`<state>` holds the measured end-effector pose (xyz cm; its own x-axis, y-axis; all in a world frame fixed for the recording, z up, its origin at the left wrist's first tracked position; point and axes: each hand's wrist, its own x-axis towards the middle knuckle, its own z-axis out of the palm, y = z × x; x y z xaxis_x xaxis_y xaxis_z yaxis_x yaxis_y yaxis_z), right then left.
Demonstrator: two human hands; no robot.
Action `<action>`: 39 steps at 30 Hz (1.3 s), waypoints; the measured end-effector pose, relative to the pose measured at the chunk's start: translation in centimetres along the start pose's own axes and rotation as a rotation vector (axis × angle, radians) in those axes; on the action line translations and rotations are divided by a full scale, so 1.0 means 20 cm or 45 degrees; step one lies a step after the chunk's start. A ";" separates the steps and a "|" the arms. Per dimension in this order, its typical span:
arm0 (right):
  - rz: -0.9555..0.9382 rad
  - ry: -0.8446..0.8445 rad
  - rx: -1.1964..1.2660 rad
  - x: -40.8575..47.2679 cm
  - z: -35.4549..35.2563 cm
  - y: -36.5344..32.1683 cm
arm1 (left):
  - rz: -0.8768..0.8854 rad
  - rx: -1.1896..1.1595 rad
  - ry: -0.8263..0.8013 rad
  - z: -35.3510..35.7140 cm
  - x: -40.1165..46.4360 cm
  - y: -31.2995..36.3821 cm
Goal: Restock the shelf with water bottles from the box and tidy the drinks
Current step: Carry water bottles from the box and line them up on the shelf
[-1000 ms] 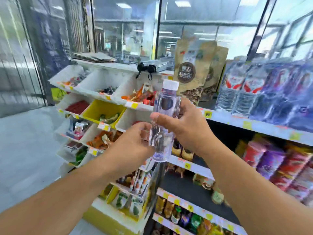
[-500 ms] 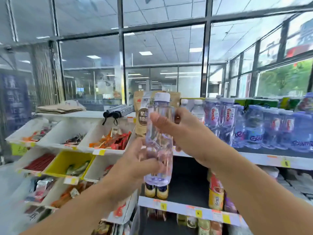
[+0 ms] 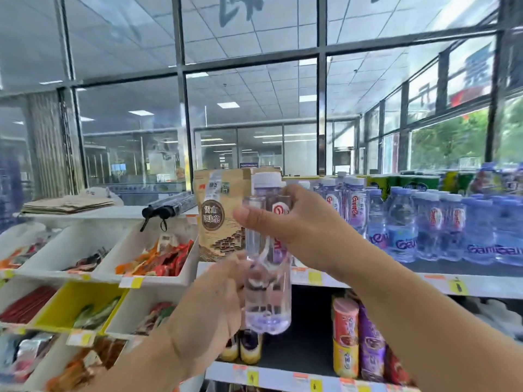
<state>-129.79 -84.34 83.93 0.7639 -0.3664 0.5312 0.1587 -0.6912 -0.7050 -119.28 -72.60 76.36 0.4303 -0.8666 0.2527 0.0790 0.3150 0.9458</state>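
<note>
A shop with glass walls and a tiled ceiling stands behind a white shelf that carries a row of water bottles. In front of this shelf, near its left end, a clear water bottle with a white cap is held upright in the air. The right hand grips the upper part of it, the thumb in front and the fingers curled behind the label. The left hand holds the lower part from the left side, its fingers bent around the bottle. A brown tea pouch stands on the shelf just behind the bottle. Left of the shelf are white snack bins.
</note>
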 end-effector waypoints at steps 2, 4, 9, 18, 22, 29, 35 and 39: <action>0.094 0.112 -0.135 0.02 -0.03 0.02 | 0.138 0.341 0.111 0.04 0.04 -0.02; 0.182 0.139 -0.233 0.02 -0.07 0.04 | 0.166 0.631 0.179 0.09 0.06 -0.04; 0.198 0.103 -0.234 -0.03 -0.13 0.12 | 0.139 0.638 0.236 0.16 0.11 -0.12; 0.250 0.099 -0.236 -0.06 -0.24 0.27 | 0.138 0.597 0.210 0.27 0.22 -0.22; 0.265 0.135 -0.246 -0.05 -0.28 0.34 | 0.124 0.581 0.169 0.30 0.25 -0.25; 0.308 0.197 -0.234 -0.06 -0.32 0.48 | 0.094 0.611 0.168 0.34 0.32 -0.34; 0.277 0.223 -0.224 -0.07 -0.36 0.56 | 0.063 0.615 0.149 0.36 0.39 -0.40; 0.305 0.244 -0.229 -0.05 -0.38 0.61 | 0.031 0.633 0.123 0.37 0.45 -0.42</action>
<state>-133.38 -97.08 78.41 0.6320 -0.6297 0.4517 -0.1364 -0.6642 -0.7350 -122.74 -85.83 72.15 0.5096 -0.8142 0.2781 -0.3597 0.0920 0.9285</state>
